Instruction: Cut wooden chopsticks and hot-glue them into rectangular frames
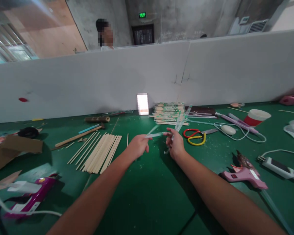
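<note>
My left hand [138, 146] is closed, pinching the end of a clear plastic wrapper [156, 134]. That wrapper stretches across to the fingertips of my right hand [175, 143]. My right hand is closed around several more clear plastic wrappers [182, 120], which stick up above the fist and also poke out below it. Left of my left hand, bare wooden chopsticks [101, 153] lie in a flat row on the green table. Behind my hands is a stack of chopsticks in green-printed wrappers [169, 112].
Scissors [196, 136] with red and yellow handles lie right of my right hand. A pink glue gun [245, 176], a power strip [279, 168] and a paper cup [256, 117] are farther right. On the left are a hammer [78, 136], cardboard [17, 148] and a purple glue gun [34, 197].
</note>
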`<state>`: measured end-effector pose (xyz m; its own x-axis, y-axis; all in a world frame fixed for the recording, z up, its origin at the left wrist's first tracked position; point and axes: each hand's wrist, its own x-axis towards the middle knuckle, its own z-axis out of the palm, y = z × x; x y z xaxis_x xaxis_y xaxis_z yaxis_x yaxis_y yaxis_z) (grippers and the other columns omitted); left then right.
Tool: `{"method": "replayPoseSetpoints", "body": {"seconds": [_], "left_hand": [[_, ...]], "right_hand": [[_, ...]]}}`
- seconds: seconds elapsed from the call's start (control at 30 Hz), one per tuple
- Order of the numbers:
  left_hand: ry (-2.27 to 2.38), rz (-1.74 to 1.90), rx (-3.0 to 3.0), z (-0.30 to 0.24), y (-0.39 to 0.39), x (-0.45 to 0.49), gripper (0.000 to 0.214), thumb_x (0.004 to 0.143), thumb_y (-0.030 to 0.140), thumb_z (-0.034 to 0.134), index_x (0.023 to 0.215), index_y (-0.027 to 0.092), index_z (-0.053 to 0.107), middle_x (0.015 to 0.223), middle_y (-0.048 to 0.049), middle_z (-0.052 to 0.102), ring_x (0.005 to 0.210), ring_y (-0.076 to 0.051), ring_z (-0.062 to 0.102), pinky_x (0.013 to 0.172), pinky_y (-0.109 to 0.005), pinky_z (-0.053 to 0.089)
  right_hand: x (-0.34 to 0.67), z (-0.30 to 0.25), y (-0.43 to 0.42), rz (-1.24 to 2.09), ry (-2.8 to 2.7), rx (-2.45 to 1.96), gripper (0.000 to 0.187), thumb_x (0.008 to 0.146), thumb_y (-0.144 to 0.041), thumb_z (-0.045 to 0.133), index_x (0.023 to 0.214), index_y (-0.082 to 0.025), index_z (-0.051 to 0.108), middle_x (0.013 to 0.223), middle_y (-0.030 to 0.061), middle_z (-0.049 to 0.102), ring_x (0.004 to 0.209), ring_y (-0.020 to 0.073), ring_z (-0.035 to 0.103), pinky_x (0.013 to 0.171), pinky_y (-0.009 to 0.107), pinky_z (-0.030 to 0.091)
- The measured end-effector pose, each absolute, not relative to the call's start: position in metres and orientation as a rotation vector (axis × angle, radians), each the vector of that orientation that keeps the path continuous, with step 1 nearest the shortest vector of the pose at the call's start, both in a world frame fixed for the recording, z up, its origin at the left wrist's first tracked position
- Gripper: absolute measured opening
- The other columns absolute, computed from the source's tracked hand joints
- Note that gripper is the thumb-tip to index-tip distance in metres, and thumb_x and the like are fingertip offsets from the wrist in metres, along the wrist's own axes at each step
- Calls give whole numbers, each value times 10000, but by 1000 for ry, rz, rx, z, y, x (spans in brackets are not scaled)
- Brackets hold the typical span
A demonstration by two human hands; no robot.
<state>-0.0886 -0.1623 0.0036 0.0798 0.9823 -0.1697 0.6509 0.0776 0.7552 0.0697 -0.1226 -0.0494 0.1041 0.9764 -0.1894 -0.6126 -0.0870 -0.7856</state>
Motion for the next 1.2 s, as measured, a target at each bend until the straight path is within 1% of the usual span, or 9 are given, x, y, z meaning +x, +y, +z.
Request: {"method": "replayPoseSetpoints", "body": {"seconds": [0.2,0.4,0.5,0.6,0.67,0.8,0.9,1.0,1.2], "left_hand": [[1550,1032,1433,-6,-138,-67,342,882,343,395,1026,138,629,1043,-107,665,880,-175,625,737,-264,486],[1489,1103,1600,-21,-131,-10,348,673,378,735,918,148,643,909,-78,678,829,-198,628,798,-307,476],[1598,1132,1581,-20,-111,-17,239,834,357,564,869,132,637,724,-52,663,649,-166,626,653,-292,500],[1785,1206,1533,-1,-70,-61,387,967,312,268,1080,92,566,765,-65,659,656,-150,634,621,-281,509],[1965,1248,1520,19,-42,-107,465,989,310,148,1209,66,476,892,-95,642,775,-171,637,669,-313,516],[2180,1087,1683,48,-5,-198,335,884,341,550,1154,142,546,1154,-84,567,1003,-220,576,842,-419,498],[2235,919,1837,47,13,-235,201,760,259,684,864,103,611,952,-49,631,1108,-295,519,982,-533,351],[2326,876,1899,31,29,-245,369,531,236,810,786,117,571,960,-86,634,1179,-411,441,980,-646,249],[2448,1030,2044,7,38,-199,527,641,178,653,1140,144,487,1344,-182,437,1324,-414,255,1015,-617,211]], "right_hand": [[56,-53,-131,1542,-787,-880,292,688,-340,579,932,-180,595,454,-91,452,323,56,264,324,186,184],[50,-66,-124,1400,-940,-911,218,666,-280,614,865,-194,586,674,-24,571,618,129,530,542,227,434],[49,-71,-125,1417,-1012,-943,500,642,-267,648,1123,-209,524,678,-44,561,528,127,505,503,256,437],[45,-75,-133,1370,-1197,-980,699,656,-293,667,1299,-238,397,813,-24,592,572,124,537,527,261,452],[43,-78,-138,1290,-1389,-1017,657,702,-317,651,1309,-263,404,904,-8,610,656,124,565,590,260,461],[41,-82,-137,1220,-1589,-1091,492,778,-297,585,1257,-278,473,867,-15,626,679,121,573,623,258,450],[40,-84,-131,1216,-1557,-1132,407,800,-269,539,1207,-266,512,819,-22,617,641,116,566,576,245,432],[39,-86,-127,1192,-1576,-1151,360,796,-255,533,1155,-269,548,779,-32,617,635,116,565,560,235,417],[40,-76,-130,1170,-1611,-1226,291,787,-233,509,1065,-269,590,789,-31,631,659,124,571,563,234,409]]}}
